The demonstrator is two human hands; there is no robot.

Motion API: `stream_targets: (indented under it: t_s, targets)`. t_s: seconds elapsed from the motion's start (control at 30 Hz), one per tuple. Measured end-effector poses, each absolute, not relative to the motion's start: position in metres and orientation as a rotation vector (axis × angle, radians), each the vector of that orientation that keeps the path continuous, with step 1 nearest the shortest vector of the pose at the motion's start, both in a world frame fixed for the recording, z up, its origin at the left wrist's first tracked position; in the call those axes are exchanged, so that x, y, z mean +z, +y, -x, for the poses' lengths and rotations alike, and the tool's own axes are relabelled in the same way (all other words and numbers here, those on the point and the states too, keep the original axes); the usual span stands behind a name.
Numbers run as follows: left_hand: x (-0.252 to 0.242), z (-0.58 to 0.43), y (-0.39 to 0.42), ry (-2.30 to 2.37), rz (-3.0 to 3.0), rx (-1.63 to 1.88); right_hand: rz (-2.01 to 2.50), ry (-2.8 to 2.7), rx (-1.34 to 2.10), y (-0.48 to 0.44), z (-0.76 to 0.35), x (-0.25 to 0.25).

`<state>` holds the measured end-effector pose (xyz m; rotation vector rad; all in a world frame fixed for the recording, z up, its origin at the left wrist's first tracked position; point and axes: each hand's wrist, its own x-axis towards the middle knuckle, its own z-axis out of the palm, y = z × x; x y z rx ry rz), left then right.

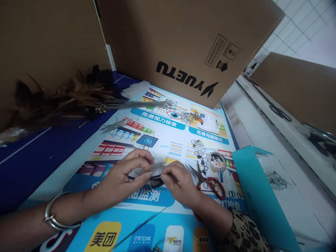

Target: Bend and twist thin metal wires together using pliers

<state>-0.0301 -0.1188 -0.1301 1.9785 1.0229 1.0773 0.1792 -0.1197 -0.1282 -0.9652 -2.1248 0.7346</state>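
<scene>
My left hand [128,171] and my right hand [181,182] meet over the printed mat, both with fingers pinched. Between their fingertips runs a thin black strip [156,179], its exact kind too small to make out. A small curved silver wire [150,184] hangs at the strip near my left fingertips. Just right of my right hand lie open scissors [210,182] with red handles, partly hidden by the right wrist. A round clear container [217,162] sits beyond them, beside a scatter of small black rings [202,161].
Brown feathers [65,94] lie at the left, beside a bundle of thin metal wires [136,104]. Large cardboard boxes [183,42] wall off the back. At the right stands a turquoise box [258,196], with tangled black wire [277,179] beyond it.
</scene>
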Motion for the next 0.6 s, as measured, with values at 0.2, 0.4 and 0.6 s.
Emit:
stream_targets:
  t_s: [0.2,0.4,0.6]
  targets:
    - [-0.1317,0.03,-0.1204,1.036,-2.041,1.084,1.009,-2.109,0.713,-0.1198,-0.1783,-0.1269]
    - [-0.1335,0.0298,-0.1191,0.967,-2.008,1.058,0.996,-2.12,0.707,-0.1195,-0.1785,-0.1278]
    - [-0.1386,0.0293,-0.1176,0.994,-2.023,1.076,0.989,-2.131,0.704,-0.1189,-0.1793,-0.1302]
